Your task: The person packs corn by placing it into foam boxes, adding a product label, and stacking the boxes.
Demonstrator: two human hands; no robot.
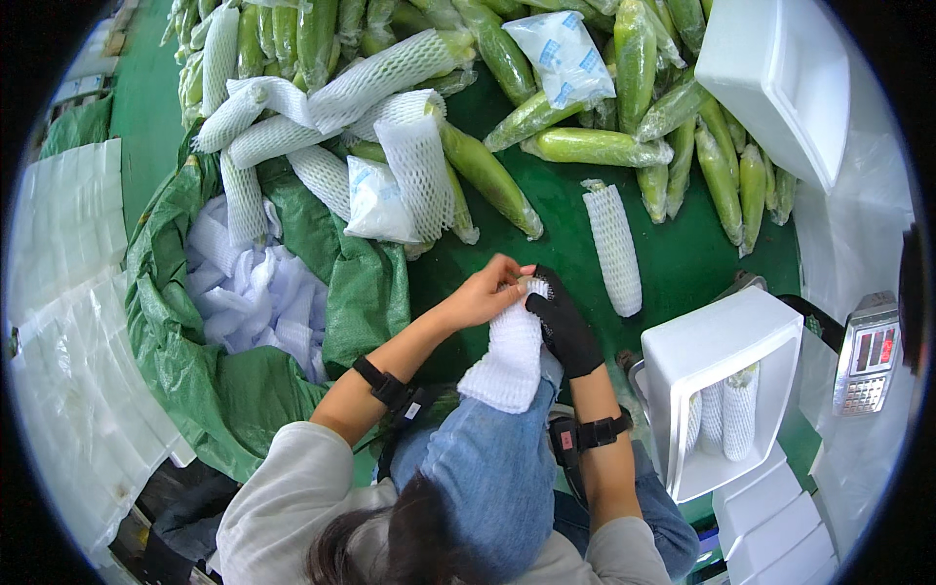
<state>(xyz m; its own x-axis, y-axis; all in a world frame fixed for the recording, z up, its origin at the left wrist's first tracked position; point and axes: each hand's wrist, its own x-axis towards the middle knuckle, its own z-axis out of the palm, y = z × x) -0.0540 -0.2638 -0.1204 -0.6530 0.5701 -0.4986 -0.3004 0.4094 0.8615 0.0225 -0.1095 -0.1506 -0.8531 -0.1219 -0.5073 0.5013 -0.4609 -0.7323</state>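
A white foam mesh sleeve (504, 358) hangs down over the raised denim knee, its upper end between both hands. My left hand (493, 291), bare, pinches that end with thumb and fingers. On the other side my right hand (564, 322), in a black glove with bare fingertips, grips the same end. Little shows of what is inside the sleeve. To the right lies a sleeved long green vegetable (614, 248), apart from the hands. Beyond them lie a film-wrapped green vegetable (490, 179) and a pile of similar ones, some in foam sleeves.
A green woven sack (172, 314) of loose foam sleeves (263, 300) stands at left. At right, a white foam box (720, 322) holds several sleeved vegetables, near a digital scale display (866, 355). Another foam box (775, 80) is upper right. Ice packs (559, 58) lie on the pile.
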